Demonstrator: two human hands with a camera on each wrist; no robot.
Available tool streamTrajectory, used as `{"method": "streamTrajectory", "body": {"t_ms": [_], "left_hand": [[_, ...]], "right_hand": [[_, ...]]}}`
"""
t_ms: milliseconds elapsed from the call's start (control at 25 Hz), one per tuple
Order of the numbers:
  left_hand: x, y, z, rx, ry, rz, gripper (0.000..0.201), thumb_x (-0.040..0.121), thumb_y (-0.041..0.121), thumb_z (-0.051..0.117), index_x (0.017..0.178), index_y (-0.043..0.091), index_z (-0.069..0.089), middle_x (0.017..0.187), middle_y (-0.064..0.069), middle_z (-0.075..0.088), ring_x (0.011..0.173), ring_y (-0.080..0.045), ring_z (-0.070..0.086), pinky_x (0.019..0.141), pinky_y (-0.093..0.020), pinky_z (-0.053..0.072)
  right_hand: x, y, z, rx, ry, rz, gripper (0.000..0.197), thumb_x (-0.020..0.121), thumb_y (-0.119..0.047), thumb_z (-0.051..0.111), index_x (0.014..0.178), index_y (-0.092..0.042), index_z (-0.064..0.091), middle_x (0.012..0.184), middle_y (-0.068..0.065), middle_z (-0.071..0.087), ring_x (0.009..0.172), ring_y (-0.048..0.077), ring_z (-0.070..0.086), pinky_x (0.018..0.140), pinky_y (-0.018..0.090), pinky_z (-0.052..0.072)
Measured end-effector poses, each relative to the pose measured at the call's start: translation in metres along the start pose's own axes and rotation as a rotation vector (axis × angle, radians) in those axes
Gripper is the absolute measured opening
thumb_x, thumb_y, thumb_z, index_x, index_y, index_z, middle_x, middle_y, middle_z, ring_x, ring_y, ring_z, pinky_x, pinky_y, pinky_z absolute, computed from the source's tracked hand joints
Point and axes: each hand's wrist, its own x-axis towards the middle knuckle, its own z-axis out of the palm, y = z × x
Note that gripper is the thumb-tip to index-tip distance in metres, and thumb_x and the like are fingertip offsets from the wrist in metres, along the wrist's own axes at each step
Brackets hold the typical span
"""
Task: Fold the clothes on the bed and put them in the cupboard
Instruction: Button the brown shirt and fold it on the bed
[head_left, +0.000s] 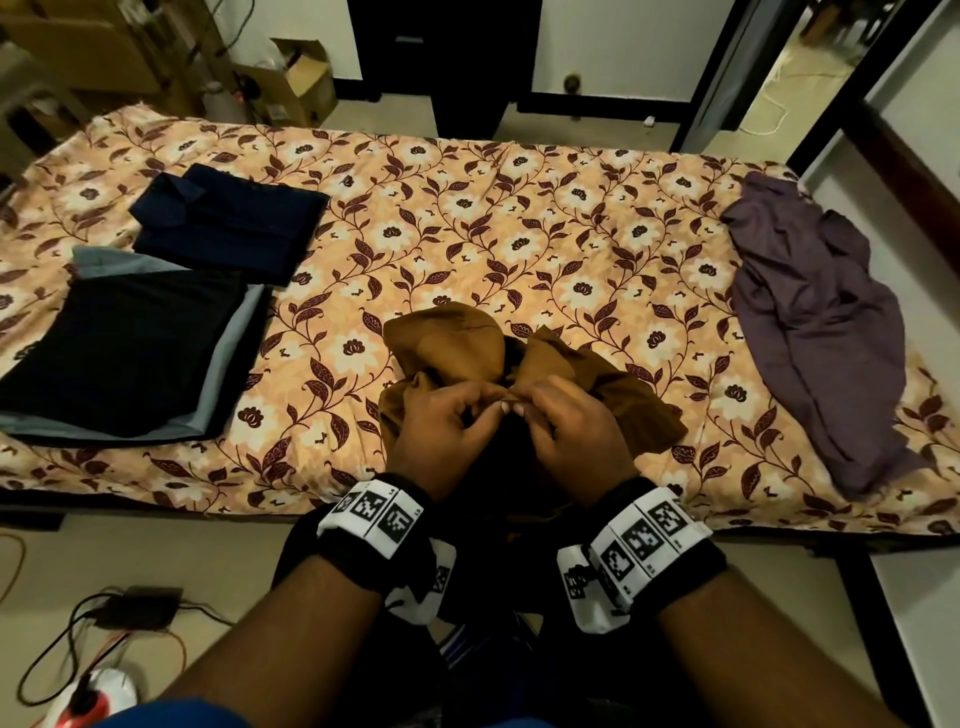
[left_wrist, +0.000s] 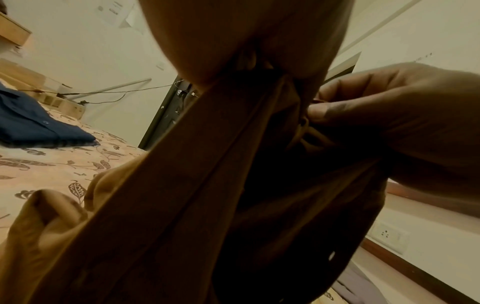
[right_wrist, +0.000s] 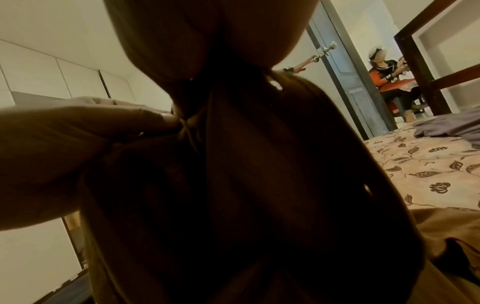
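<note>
Both hands meet at the near edge of the bed (head_left: 467, 218), over a crumpled brown garment (head_left: 452, 343). Left hand (head_left: 447, 421) and right hand (head_left: 566, 426) each pinch the brown cloth between thumb and fingertips, the pinch points almost touching. Part of the garment lies on the floral sheet beyond the hands; part hangs dark between the wrists, below the mattress edge. Left wrist view: a flat brown strip of the garment (left_wrist: 182, 185) runs diagonally up to the pinch, the right hand (left_wrist: 405, 123) gripping from the side. Right wrist view: mostly dark cloth (right_wrist: 259, 185), the left hand's fingers (right_wrist: 103, 123) closed on a small fold. Folded navy shirt (head_left: 228, 218) and folded black-and-grey stack (head_left: 124, 353) sit on the bed's left. Purple garment (head_left: 810, 322) lies unfolded at the right end.
</note>
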Motion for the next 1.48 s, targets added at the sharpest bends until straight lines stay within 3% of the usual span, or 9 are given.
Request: {"method": "streamTrajectory", "body": {"t_ms": [200, 320, 400, 480, 680, 1000, 1160, 1320, 1480], "left_hand": [[0.016, 0.02, 0.01, -0.047, 0.029, -0.06, 0.022, 0.085, 0.029, 0.063, 0.065, 0.029, 0.053, 0.057, 0.006, 0.055, 0.055, -0.011, 0.053, 0.054, -0.034, 0.043], [0.027, 0.028, 0.003, -0.053, -0.133, -0.073, 0.011, 0.089, 0.024, 0.062, 0.098, 0.026, 0.068, 0.088, 0.005, 0.07, 0.08, -0.011, 0.064, 0.074, -0.033, 0.054], [0.034, 0.028, -0.009, 0.057, -0.327, -0.119, 0.04, 0.094, 0.02, 0.06, 0.133, 0.027, 0.055, 0.119, 0.009, 0.064, 0.104, -0.008, 0.061, 0.093, -0.029, 0.05], [0.041, 0.022, -0.027, 0.189, -0.361, -0.189, 0.036, 0.096, 0.021, 0.058, 0.131, 0.026, 0.056, 0.121, 0.003, 0.064, 0.106, -0.014, 0.06, 0.094, -0.033, 0.05], [0.052, 0.007, -0.055, 0.454, 0.018, -0.105, 0.019, 0.094, 0.029, 0.059, 0.1, 0.016, 0.072, 0.09, -0.001, 0.068, 0.081, -0.02, 0.06, 0.074, -0.035, 0.05], [0.052, 0.005, -0.055, 0.179, 0.188, -0.289, 0.026, 0.085, 0.04, 0.069, 0.064, 0.026, 0.063, 0.055, 0.009, 0.058, 0.05, -0.007, 0.053, 0.046, -0.018, 0.04], [0.05, 0.019, -0.064, -0.047, 0.216, -0.163, 0.01, 0.09, 0.017, 0.066, 0.095, 0.025, 0.069, 0.085, 0.011, 0.069, 0.083, -0.008, 0.066, 0.073, -0.014, 0.052], [0.043, 0.046, -0.056, -0.226, 0.426, -0.161, 0.014, 0.088, 0.013, 0.069, 0.093, 0.025, 0.071, 0.084, 0.006, 0.07, 0.078, -0.005, 0.066, 0.07, -0.018, 0.054], [0.018, 0.057, -0.028, -0.283, 0.169, -0.153, 0.011, 0.086, 0.015, 0.072, 0.092, 0.023, 0.076, 0.088, 0.006, 0.074, 0.086, -0.006, 0.068, 0.079, -0.027, 0.056]], "right_hand": [[0.02, -0.008, -0.005, -0.15, 0.038, 0.226, 0.02, 0.091, -0.02, 0.049, 0.101, -0.013, 0.065, 0.096, 0.004, 0.064, 0.085, 0.024, 0.06, 0.063, 0.032, 0.049], [0.039, -0.01, -0.013, -0.256, -0.052, 0.372, 0.018, 0.095, -0.022, 0.045, 0.11, -0.016, 0.053, 0.102, 0.003, 0.059, 0.087, 0.022, 0.054, 0.066, 0.032, 0.04], [0.047, -0.003, -0.027, -0.337, -0.081, 0.404, 0.016, 0.097, -0.023, 0.042, 0.11, -0.018, 0.049, 0.097, 0.001, 0.059, 0.082, 0.02, 0.052, 0.069, 0.033, 0.043], [0.049, 0.008, -0.042, -0.362, -0.175, 0.333, 0.012, 0.098, -0.027, 0.044, 0.104, -0.019, 0.05, 0.091, -0.003, 0.056, 0.083, 0.018, 0.054, 0.073, 0.034, 0.047], [0.037, 0.037, -0.059, -0.058, -0.426, 0.19, 0.006, 0.091, -0.021, 0.061, 0.095, -0.021, 0.066, 0.082, -0.013, 0.056, 0.078, 0.007, 0.052, 0.075, 0.033, 0.048], [0.009, 0.021, -0.053, 0.355, 0.094, 0.67, 0.016, 0.088, -0.022, 0.066, 0.072, -0.022, 0.064, 0.075, -0.005, 0.065, 0.075, 0.01, 0.06, 0.069, 0.026, 0.045], [0.018, 0.016, -0.069, 0.293, 0.013, 0.786, 0.026, 0.093, -0.038, 0.056, 0.074, -0.021, 0.061, 0.079, 0.002, 0.066, 0.079, 0.022, 0.062, 0.077, 0.04, 0.051], [0.026, -0.012, -0.079, 0.957, -0.042, 0.749, 0.007, 0.084, -0.018, 0.064, 0.083, -0.011, 0.065, 0.081, 0.008, 0.066, 0.079, 0.023, 0.061, 0.073, 0.038, 0.051], [0.024, -0.03, -0.075, 1.193, -0.009, 0.798, 0.015, 0.08, 0.011, 0.06, 0.091, 0.002, 0.063, 0.073, 0.008, 0.07, 0.064, 0.016, 0.069, 0.056, 0.025, 0.056]]}}
